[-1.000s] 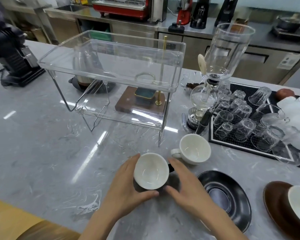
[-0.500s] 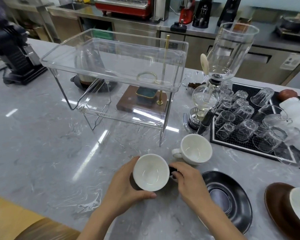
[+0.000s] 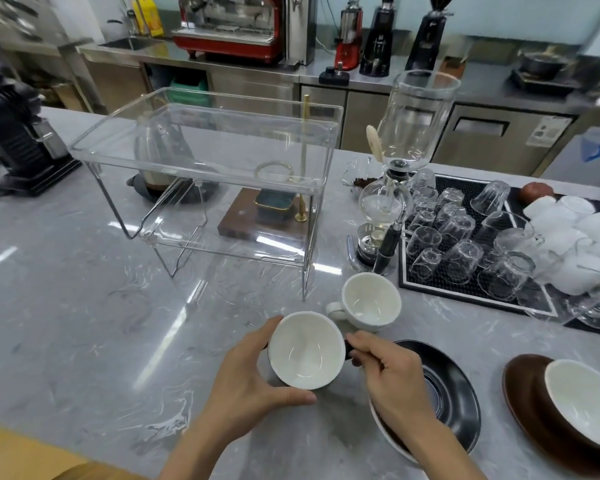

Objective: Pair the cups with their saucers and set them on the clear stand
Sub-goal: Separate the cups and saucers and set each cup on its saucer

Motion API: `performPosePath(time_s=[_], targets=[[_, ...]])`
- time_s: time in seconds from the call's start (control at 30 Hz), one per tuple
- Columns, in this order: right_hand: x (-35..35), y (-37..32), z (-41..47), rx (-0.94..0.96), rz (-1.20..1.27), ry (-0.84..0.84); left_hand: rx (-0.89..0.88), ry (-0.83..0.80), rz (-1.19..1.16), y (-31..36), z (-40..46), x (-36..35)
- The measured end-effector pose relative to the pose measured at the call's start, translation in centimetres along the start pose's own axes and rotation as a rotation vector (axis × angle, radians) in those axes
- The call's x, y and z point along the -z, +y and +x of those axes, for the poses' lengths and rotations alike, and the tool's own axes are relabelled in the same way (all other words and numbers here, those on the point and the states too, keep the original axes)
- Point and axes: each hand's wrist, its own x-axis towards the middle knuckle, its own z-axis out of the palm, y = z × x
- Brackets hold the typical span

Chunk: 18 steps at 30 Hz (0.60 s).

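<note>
A black cup with a white inside [image 3: 305,351] is held just above the grey counter between both hands. My left hand [image 3: 253,386] wraps its left side and underside. My right hand [image 3: 392,379] pinches its dark handle. A black saucer [image 3: 454,393] lies right of it, partly under my right wrist. A white cup [image 3: 371,301] stands behind. At the far right a brown cup [image 3: 589,403] rests on a brown saucer [image 3: 523,393]. The clear two-tier stand [image 3: 208,161] stands empty at the back centre.
A glass siphon brewer [image 3: 398,188] stands right of the stand. A black mat [image 3: 464,292] with several upturned glasses lies beyond the white cup. A dark grinder [image 3: 18,147] sits at far left. A wooden base with a brass pole [image 3: 267,216] is behind the stand.
The black cup has risen slightly off the counter. My right hand shifted from resting beside the cup to pinching its handle. My left hand stays around the cup.
</note>
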Motion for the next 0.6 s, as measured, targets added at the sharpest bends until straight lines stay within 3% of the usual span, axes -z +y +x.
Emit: performPosePath(time_s=[0.4,0.6], targets=[[4.8,0.6,-2.3,0.030,-0.118,0.185,-0.090,-0.114,0.056,3.4,1.5,-3.6],[7.4,1.0,-3.5,-0.087,-0.124,0.296,-0.130,-0.229,0.051,5.2,2.5,-6.4]])
